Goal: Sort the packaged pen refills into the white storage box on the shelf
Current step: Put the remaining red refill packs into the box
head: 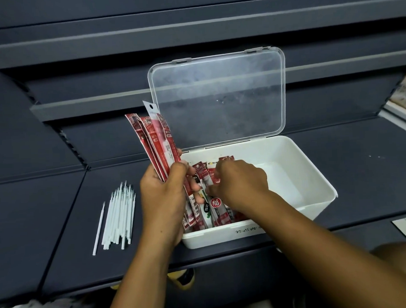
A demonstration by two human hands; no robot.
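Two hands meet at the left end of the white storage box point(311, 209): the left hand point(162, 197) grips a fan of red packaged refills point(154, 137) held upright, while the right hand point(240, 182) reaches into the box with fingers curled down among the packets point(217, 206) lying there, though whether it pinches one I cannot tell. On the dark shelf point(360, 165), a bundle of bare white refills point(118, 215) lies left of the hands. The box stands under them, its clear lid point(218, 97) hinged upright behind and its right half bare.
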